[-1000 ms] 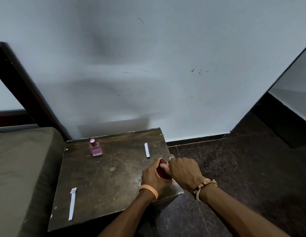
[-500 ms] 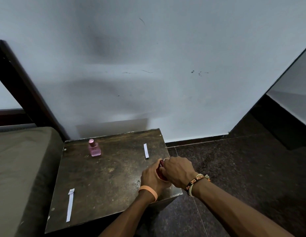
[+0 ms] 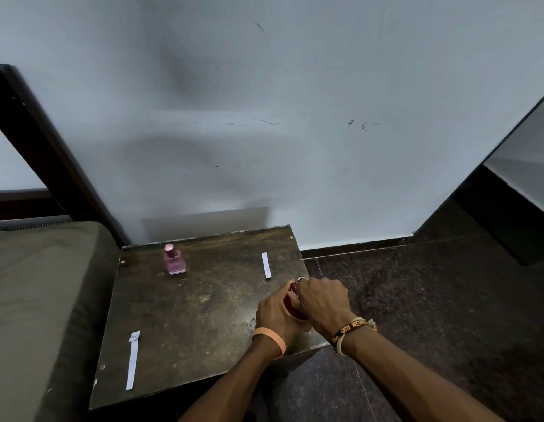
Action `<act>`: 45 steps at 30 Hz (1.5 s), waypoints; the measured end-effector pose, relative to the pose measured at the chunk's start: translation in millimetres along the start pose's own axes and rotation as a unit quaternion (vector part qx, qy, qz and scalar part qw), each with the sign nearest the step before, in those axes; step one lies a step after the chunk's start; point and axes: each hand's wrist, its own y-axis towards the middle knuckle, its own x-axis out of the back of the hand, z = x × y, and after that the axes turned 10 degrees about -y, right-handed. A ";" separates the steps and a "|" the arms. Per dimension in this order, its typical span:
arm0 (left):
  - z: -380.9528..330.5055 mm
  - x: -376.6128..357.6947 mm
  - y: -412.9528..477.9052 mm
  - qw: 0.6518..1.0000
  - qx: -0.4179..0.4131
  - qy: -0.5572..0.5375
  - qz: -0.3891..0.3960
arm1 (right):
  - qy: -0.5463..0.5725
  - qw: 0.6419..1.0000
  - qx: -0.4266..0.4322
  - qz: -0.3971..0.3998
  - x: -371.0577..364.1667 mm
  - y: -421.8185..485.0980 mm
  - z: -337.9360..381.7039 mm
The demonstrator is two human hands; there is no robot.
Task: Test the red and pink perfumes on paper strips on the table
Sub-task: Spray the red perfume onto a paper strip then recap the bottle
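Note:
A red perfume bottle (image 3: 293, 303) sits near the right front corner of the small dark table (image 3: 204, 315), mostly hidden by both hands. My left hand (image 3: 275, 312) wraps its body. My right hand (image 3: 322, 296) closes over its top. A pink perfume bottle (image 3: 173, 260) with a pink cap stands upright at the table's back left. One white paper strip (image 3: 266, 265) lies at the back right, just beyond my hands. A longer white strip (image 3: 132, 359) with a folded end lies at the front left.
A brown cushioned seat (image 3: 36, 300) abuts the table's left side. A grey wall (image 3: 264, 117) stands directly behind the table. Dark speckled stone floor (image 3: 432, 315) spreads to the right. A dark wooden post (image 3: 51, 153) slants up at the left.
My hands stay closed around the red bottle at the same corner, with the right hand shifted slightly forward over its top. The view has drifted a little. Nothing else moved.

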 end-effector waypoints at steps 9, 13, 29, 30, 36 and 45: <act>1.4 0.4 -0.2 1.000 -0.005 0.001 -0.009 | -0.009 0.999 0.045 -0.003 -2.0 -2.7 -9.2; 5.9 -1.2 2.2 1.000 -0.002 -0.005 -0.001 | 0.016 1.000 -0.016 -0.005 -6.1 0.9 -3.7; 13.4 0.9 4.3 1.000 -0.010 -0.019 -0.006 | 0.072 0.994 -0.066 -0.042 -15.7 -5.2 -3.0; 13.3 1.5 4.4 1.000 -0.010 -0.012 -0.005 | 0.055 0.996 -0.050 -0.051 -14.7 -3.0 -5.0; 11.6 0.2 5.3 1.000 -0.017 0.001 0.003 | 0.001 0.996 0.087 -0.026 -6.6 9.2 -30.4; 14.3 1.1 6.9 1.000 -0.012 0.026 -0.001 | 0.025 0.999 -0.013 -0.026 -8.4 0.3 -11.5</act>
